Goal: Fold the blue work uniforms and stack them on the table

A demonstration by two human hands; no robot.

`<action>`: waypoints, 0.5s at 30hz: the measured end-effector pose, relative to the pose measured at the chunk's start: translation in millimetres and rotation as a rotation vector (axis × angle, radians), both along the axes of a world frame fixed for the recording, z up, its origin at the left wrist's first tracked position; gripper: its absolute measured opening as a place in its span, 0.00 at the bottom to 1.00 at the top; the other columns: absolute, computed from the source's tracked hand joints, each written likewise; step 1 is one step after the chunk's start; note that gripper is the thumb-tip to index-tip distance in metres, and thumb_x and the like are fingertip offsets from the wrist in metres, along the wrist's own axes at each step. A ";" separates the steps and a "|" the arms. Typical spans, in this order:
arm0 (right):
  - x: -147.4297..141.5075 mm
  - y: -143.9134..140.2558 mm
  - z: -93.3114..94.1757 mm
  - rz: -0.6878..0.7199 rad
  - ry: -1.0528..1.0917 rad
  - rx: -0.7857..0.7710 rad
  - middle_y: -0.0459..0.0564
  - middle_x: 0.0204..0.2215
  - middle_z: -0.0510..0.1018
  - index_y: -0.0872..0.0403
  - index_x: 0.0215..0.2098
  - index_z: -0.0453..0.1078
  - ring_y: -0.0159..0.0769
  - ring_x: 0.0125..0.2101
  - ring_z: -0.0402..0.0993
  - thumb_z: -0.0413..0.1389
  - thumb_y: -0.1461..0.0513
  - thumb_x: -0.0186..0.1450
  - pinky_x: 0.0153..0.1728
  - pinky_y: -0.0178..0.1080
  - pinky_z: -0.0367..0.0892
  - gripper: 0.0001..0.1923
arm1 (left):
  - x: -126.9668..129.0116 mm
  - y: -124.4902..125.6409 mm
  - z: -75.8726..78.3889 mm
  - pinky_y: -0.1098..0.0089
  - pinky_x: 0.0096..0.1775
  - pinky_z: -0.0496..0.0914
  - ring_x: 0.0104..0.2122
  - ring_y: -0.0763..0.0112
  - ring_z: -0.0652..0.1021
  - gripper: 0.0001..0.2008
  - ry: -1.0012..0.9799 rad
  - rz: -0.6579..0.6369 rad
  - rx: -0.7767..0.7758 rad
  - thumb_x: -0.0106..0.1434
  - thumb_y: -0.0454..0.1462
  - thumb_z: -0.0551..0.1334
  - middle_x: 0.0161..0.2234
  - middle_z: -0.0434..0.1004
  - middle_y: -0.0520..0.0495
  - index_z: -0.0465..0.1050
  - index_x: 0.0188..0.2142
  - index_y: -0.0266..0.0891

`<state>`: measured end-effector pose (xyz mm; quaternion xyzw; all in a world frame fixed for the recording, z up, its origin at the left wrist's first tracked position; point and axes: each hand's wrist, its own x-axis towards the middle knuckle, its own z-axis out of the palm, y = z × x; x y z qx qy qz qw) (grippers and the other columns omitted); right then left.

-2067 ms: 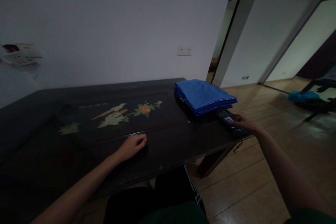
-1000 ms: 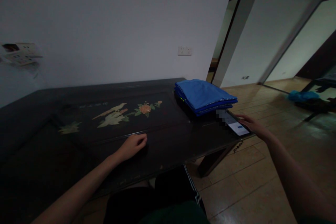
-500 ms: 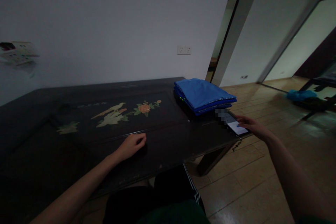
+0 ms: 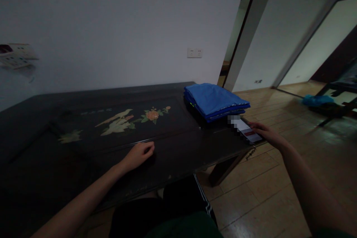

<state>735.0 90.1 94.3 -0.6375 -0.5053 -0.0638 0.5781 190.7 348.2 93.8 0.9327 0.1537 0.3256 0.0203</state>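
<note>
A smartphone (image 4: 249, 131) lies screen up at the table's right front corner, its display lit and partly blurred out. My right hand (image 4: 263, 133) reaches over its right edge, fingers stretched onto the screen. My left hand (image 4: 141, 153) rests on the dark table (image 4: 178, 156) near the front edge, loosely curled into a fist with nothing visible in it. Just behind the phone sits a stack of folded blue cloth (image 4: 214, 100), neither hand touching it.
Flower and bird inlays (image 4: 153, 115) decorate the tabletop. A wall with a power socket (image 4: 194, 52) stands behind it. A small dark strap (image 4: 250, 154) hangs at the table corner. Across the tiled floor, a blue bag (image 4: 318, 100) lies near dark furniture.
The phone's screen content has changed, now brighter at the upper part with a dark red band. My right hand has shifted very slightly; my left hand stays put.
</note>
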 end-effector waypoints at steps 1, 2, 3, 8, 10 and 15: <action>0.2 0.5 0.6 -0.007 -0.008 -0.005 0.50 0.54 0.74 0.49 0.43 0.74 0.51 0.58 0.64 0.58 0.52 0.56 0.60 0.49 0.57 0.18 | 0.1 0.1 0.1 0.72 0.30 0.59 0.25 0.72 0.67 0.14 0.004 0.003 -0.001 0.64 0.42 0.48 0.23 0.65 0.53 0.60 0.25 0.40; 0.5 1.5 1.4 -0.016 -0.020 -0.010 0.50 0.54 0.74 0.49 0.44 0.73 0.51 0.57 0.64 0.58 0.52 0.57 0.59 0.50 0.58 0.19 | 0.3 0.2 0.2 0.72 0.30 0.58 0.25 0.72 0.67 0.14 0.008 0.005 -0.002 0.64 0.42 0.48 0.23 0.65 0.53 0.60 0.25 0.40; 0.8 2.9 2.4 -0.029 -0.037 -0.009 0.50 0.55 0.73 0.49 0.46 0.73 0.51 0.57 0.65 0.57 0.52 0.57 0.58 0.50 0.59 0.20 | 0.4 0.3 0.2 0.72 0.30 0.58 0.25 0.72 0.67 0.14 0.010 0.006 -0.003 0.64 0.42 0.48 0.23 0.65 0.53 0.60 0.25 0.40; 2.5 17.4 9.7 -0.108 -0.184 0.029 0.53 0.54 0.74 0.50 0.48 0.72 0.50 0.56 0.66 0.54 0.53 0.58 0.57 0.50 0.60 0.21 | 0.7 0.2 -0.5 0.73 0.30 0.58 0.25 0.72 0.66 0.15 0.002 -0.002 0.006 0.65 0.43 0.47 0.23 0.64 0.53 0.60 0.24 0.40; 4.1 24.3 12.3 -0.128 -0.216 0.024 0.54 0.53 0.74 0.51 0.47 0.72 0.50 0.56 0.66 0.53 0.53 0.58 0.58 0.51 0.59 0.21 | 0.7 0.0 -0.5 0.72 0.30 0.58 0.25 0.72 0.66 0.16 0.007 0.001 0.004 0.65 0.44 0.47 0.23 0.64 0.53 0.60 0.25 0.40; 4.7 34.3 16.9 -0.174 -0.237 0.038 0.55 0.49 0.76 0.51 0.47 0.72 0.52 0.54 0.68 0.52 0.50 0.59 0.56 0.53 0.62 0.22 | 0.7 -1.0 0.5 0.72 0.29 0.58 0.24 0.72 0.66 0.16 0.009 0.015 -0.012 0.65 0.44 0.47 0.22 0.64 0.53 0.60 0.24 0.40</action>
